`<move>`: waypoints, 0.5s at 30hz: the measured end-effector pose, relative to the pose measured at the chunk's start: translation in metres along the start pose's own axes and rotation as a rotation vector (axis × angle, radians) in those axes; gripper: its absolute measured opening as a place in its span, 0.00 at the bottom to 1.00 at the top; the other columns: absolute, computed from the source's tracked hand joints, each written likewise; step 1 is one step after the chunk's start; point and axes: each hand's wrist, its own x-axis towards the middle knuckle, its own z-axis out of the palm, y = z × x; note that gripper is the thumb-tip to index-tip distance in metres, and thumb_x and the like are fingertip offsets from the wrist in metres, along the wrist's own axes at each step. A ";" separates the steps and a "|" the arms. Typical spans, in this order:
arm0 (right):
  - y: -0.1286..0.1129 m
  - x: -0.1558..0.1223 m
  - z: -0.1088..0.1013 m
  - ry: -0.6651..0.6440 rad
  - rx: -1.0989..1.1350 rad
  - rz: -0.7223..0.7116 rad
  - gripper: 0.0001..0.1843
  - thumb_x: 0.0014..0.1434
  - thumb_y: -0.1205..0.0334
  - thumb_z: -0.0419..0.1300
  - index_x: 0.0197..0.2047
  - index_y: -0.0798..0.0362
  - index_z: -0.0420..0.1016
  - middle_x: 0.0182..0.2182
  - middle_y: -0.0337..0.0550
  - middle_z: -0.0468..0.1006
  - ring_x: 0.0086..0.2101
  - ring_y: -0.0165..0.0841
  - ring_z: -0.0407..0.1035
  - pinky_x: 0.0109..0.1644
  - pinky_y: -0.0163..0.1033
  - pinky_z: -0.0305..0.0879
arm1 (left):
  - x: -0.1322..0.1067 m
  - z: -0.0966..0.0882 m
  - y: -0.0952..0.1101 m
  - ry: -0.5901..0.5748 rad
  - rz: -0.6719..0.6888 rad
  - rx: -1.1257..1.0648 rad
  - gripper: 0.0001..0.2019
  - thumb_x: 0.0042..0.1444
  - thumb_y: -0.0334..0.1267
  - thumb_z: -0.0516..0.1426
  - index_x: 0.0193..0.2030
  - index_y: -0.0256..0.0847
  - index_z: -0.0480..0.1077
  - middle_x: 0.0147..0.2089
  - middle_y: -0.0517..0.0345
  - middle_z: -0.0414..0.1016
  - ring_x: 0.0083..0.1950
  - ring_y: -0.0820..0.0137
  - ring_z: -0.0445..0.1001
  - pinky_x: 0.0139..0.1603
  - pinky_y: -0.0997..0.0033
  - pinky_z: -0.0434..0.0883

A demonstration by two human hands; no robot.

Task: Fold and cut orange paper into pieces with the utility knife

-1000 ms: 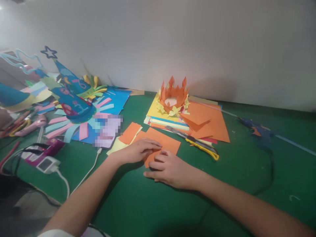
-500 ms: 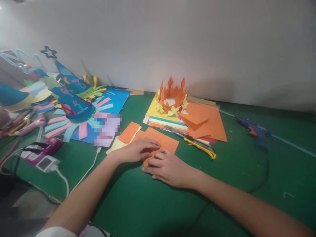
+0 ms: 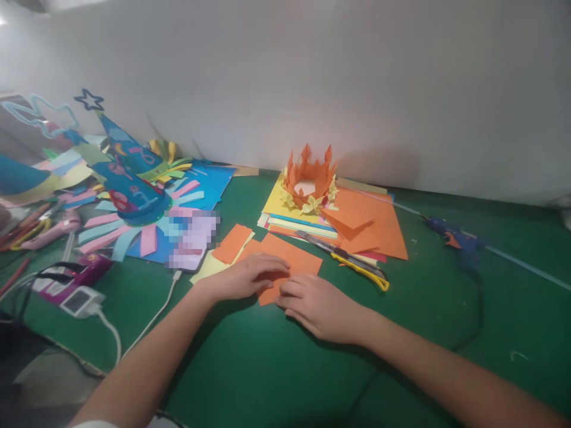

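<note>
A sheet of orange paper [image 3: 306, 257] lies on the green table, partly hidden by my hands. My left hand [image 3: 247, 274] rests over its left part with the fingers stretched out and holds nothing. At the sheet's near right edge is my right hand [image 3: 319, 304], its fingers curled closely together on the paper. More orange paper [image 3: 231, 245] and pale yellow pieces [image 3: 204, 268] lie just left of my left hand. A yellow-handled utility knife [image 3: 357, 266] sits beyond my right hand, across the corner of a paper stack.
An orange paper crown [image 3: 307, 181] stands on stacked coloured paper near the wall. To the left are blue cone hats [image 3: 134, 187], a phone [image 3: 196, 244] on a cable, and a power strip [image 3: 74, 282]. A blue glue gun [image 3: 459, 238] with its cord lies right.
My right hand has slid slightly right along the paper's near edge, baring more of the near corner. My left hand stays nearly in place. The view has shifted a little.
</note>
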 end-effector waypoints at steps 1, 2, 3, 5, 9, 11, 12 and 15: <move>0.001 -0.003 -0.002 0.002 -0.009 0.024 0.16 0.66 0.64 0.45 0.45 0.56 0.73 0.39 0.48 0.73 0.40 0.37 0.63 0.45 0.42 0.59 | 0.000 0.000 0.000 -0.002 0.002 -0.001 0.19 0.57 0.26 0.52 0.54 0.44 0.68 0.57 0.53 0.70 0.58 0.67 0.66 0.60 0.64 0.62; 0.003 -0.007 -0.003 0.007 -0.017 0.046 0.16 0.66 0.64 0.45 0.44 0.56 0.74 0.38 0.48 0.73 0.39 0.37 0.63 0.43 0.42 0.59 | 0.000 0.000 0.001 -0.006 0.000 0.003 0.19 0.58 0.26 0.52 0.53 0.45 0.69 0.58 0.54 0.69 0.59 0.67 0.66 0.61 0.65 0.62; 0.005 -0.011 -0.005 0.016 -0.026 0.068 0.17 0.66 0.65 0.44 0.43 0.56 0.74 0.36 0.48 0.73 0.38 0.37 0.63 0.42 0.42 0.58 | -0.001 0.000 0.001 -0.011 -0.007 0.012 0.18 0.58 0.26 0.52 0.52 0.46 0.70 0.59 0.54 0.68 0.59 0.67 0.65 0.61 0.64 0.61; 0.008 -0.020 -0.006 0.031 -0.050 0.104 0.17 0.66 0.65 0.44 0.42 0.56 0.75 0.34 0.48 0.73 0.37 0.37 0.63 0.41 0.42 0.58 | -0.001 0.000 0.001 -0.027 -0.021 0.031 0.16 0.60 0.28 0.51 0.50 0.47 0.72 0.60 0.55 0.67 0.60 0.66 0.64 0.61 0.65 0.61; 0.010 -0.036 -0.008 0.071 -0.124 0.156 0.17 0.65 0.66 0.45 0.41 0.57 0.75 0.33 0.49 0.73 0.36 0.38 0.63 0.40 0.43 0.57 | -0.002 -0.001 0.004 -0.039 -0.052 0.044 0.14 0.61 0.31 0.51 0.46 0.48 0.75 0.59 0.55 0.68 0.60 0.65 0.64 0.61 0.65 0.61; 0.011 -0.043 -0.010 0.112 -0.154 0.184 0.18 0.65 0.67 0.44 0.40 0.57 0.76 0.33 0.50 0.73 0.36 0.38 0.64 0.40 0.44 0.58 | -0.002 -0.002 0.007 -0.042 -0.057 0.047 0.12 0.61 0.34 0.51 0.46 0.48 0.74 0.59 0.55 0.67 0.60 0.65 0.64 0.61 0.64 0.60; 0.012 -0.047 -0.010 0.129 -0.161 0.200 0.18 0.65 0.67 0.44 0.38 0.57 0.76 0.33 0.50 0.73 0.36 0.38 0.64 0.40 0.44 0.59 | -0.002 -0.002 0.009 -0.043 -0.058 0.049 0.11 0.61 0.36 0.53 0.46 0.47 0.74 0.60 0.55 0.67 0.60 0.64 0.63 0.61 0.63 0.60; 0.020 -0.057 -0.010 0.214 -0.179 0.279 0.19 0.65 0.66 0.45 0.34 0.55 0.76 0.35 0.49 0.74 0.36 0.37 0.65 0.43 0.45 0.61 | -0.002 -0.002 0.016 -0.044 -0.064 0.061 0.10 0.58 0.42 0.56 0.46 0.46 0.72 0.60 0.54 0.65 0.60 0.62 0.62 0.60 0.62 0.60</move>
